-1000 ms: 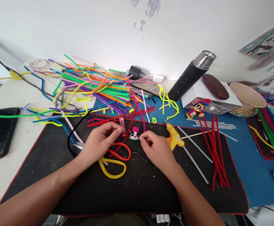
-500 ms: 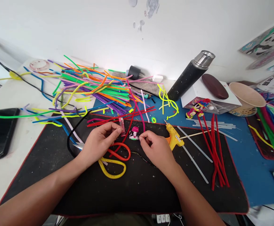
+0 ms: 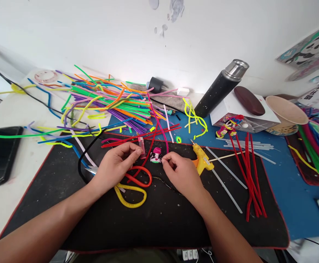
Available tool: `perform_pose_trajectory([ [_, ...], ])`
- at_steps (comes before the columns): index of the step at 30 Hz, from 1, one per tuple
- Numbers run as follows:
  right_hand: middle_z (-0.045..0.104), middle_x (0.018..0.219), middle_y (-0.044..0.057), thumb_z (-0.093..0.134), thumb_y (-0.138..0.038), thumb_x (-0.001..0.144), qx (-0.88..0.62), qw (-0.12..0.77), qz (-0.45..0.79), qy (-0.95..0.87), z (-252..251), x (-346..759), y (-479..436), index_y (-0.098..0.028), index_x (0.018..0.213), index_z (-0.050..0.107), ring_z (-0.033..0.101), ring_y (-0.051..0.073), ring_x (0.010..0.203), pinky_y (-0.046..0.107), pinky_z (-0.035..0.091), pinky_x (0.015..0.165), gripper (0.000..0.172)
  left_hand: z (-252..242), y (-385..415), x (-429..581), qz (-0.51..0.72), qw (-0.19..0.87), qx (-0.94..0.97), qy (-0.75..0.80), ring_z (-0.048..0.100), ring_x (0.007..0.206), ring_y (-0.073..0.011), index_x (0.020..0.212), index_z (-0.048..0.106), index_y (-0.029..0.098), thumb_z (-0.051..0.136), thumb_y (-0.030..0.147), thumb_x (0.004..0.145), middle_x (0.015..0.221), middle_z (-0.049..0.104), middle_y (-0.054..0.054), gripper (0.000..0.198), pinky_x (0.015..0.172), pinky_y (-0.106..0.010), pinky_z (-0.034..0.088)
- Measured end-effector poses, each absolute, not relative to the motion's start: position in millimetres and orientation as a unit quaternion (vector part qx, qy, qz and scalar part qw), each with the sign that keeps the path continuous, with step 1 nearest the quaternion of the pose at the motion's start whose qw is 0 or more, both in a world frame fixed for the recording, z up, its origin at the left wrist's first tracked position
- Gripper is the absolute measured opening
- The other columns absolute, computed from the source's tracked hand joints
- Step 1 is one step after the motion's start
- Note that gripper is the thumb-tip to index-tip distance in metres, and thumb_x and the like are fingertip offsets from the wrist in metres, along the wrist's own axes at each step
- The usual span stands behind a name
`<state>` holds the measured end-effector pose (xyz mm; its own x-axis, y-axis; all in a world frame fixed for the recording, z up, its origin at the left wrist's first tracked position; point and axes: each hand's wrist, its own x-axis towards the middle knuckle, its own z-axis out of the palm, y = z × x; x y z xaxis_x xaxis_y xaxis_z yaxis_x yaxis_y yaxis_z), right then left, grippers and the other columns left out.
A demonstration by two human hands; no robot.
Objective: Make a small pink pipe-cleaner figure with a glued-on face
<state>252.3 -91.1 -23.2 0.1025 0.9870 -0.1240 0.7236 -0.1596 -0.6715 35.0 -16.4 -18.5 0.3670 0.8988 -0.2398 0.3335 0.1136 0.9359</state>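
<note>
Over a black work mat (image 3: 154, 219), a person's left hand (image 3: 115, 166) closes thumb and fingers on a pink lighter (image 3: 142, 145), held upright at the fingertips. Just across from it, the right hand (image 3: 183, 175) pinches a small pink, white and black figure (image 3: 156, 156) between thumb and forefinger. The figure sits between the two hands, close to the lighter. Scissors (image 3: 133, 184) with orange and yellow handles lie just below the left hand, nearer the person. A yellow glue gun (image 3: 202, 159) rests just off the right hand's outer side, with red pipe cleaners (image 3: 248, 171) farther out. Beyond both hands spreads a bright heap of pipe cleaners (image 3: 112, 104), and a dark flask (image 3: 221, 89) leans well past the right hand.
</note>
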Motion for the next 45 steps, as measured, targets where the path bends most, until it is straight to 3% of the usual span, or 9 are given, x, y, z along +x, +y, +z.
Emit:
perform_pose_trajectory([
  [45, 0.064, 0.064, -0.004, 0.059, -0.027, 0.097, -0.703, 0.223, 0.271, -0.618, -23.0, 250.8, -92.7, -0.024, 0.090, 0.070, 0.056, 0.015, 0.058, 0.027, 0.033, 0.058, 0.014, -18.8, -16.3, 35.3, 0.256, 0.543, 0.623, 0.502, 0.046, 0.056, -0.0113, 0.088, 0.067, 0.019, 0.064, 0.055, 0.093, 0.066, 0.057, 0.004, 0.036, 0.052, -0.022, 0.038],
])
